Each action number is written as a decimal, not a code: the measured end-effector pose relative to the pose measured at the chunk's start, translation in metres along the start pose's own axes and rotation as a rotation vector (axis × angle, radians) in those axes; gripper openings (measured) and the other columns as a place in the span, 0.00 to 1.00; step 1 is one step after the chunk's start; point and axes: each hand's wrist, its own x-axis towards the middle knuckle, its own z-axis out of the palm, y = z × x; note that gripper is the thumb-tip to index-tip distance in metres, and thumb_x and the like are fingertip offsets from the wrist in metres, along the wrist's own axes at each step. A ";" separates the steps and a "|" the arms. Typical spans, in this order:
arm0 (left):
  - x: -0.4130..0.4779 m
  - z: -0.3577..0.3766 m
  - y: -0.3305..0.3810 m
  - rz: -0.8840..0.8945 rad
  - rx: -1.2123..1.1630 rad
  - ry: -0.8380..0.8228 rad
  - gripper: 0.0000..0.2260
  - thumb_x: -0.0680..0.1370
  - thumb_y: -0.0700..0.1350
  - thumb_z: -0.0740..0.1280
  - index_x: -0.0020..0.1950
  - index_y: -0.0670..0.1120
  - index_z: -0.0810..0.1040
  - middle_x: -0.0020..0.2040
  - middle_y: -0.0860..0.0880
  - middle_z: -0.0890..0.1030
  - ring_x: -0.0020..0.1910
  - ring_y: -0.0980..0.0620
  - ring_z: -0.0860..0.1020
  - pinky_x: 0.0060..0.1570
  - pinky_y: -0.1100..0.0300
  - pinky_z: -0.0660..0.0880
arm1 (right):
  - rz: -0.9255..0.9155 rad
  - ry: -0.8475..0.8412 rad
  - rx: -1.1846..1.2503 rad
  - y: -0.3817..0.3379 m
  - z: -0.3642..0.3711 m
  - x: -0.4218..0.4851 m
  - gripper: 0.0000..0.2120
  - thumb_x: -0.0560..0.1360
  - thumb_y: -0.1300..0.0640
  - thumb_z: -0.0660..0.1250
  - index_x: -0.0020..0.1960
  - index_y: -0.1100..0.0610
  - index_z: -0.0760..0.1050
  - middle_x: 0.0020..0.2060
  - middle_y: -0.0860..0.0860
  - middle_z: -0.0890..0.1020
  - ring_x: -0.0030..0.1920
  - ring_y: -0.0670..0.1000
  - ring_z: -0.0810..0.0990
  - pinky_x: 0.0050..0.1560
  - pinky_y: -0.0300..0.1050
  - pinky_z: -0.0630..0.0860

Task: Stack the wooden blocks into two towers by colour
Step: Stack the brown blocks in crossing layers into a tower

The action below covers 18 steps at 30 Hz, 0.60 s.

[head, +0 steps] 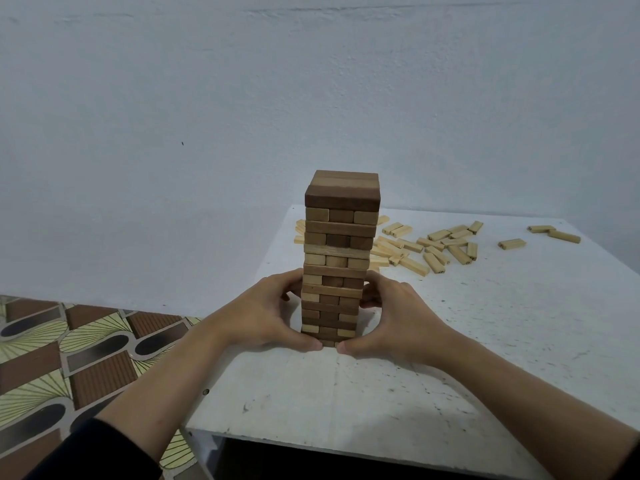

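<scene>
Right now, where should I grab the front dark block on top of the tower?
Probably pinch the front dark block atop the tower by its short ends, from above: it lies crosswise, both ends exposed, a neighbour against its back.

tower [337, 258]: brown blocks, upright, near table edge | loose blocks [433, 245]: pale, scattered behind-right

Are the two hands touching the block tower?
Touching. Head view: left hand and right hand hold the tower by its lower sides, thumbs at its base.
</scene>
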 end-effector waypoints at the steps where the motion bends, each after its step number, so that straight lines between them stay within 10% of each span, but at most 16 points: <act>1: 0.000 0.000 0.001 0.002 0.003 0.004 0.31 0.64 0.36 0.84 0.63 0.54 0.79 0.57 0.52 0.84 0.61 0.52 0.80 0.60 0.58 0.78 | -0.004 0.001 -0.004 0.000 0.000 0.000 0.39 0.59 0.47 0.85 0.63 0.38 0.66 0.53 0.36 0.80 0.56 0.40 0.78 0.50 0.28 0.70; 12: 0.001 0.001 0.004 0.020 -0.028 -0.011 0.31 0.65 0.31 0.82 0.62 0.51 0.79 0.56 0.53 0.84 0.58 0.56 0.81 0.53 0.68 0.76 | -0.003 -0.006 -0.014 0.000 -0.001 0.002 0.43 0.59 0.47 0.85 0.70 0.45 0.69 0.58 0.40 0.81 0.59 0.43 0.78 0.62 0.40 0.75; 18: 0.003 -0.002 0.004 0.019 0.028 -0.001 0.31 0.65 0.35 0.83 0.62 0.56 0.78 0.56 0.59 0.84 0.59 0.58 0.79 0.53 0.71 0.74 | -0.016 0.017 -0.011 0.002 0.001 0.005 0.42 0.59 0.47 0.84 0.68 0.43 0.69 0.53 0.36 0.80 0.55 0.40 0.78 0.54 0.30 0.71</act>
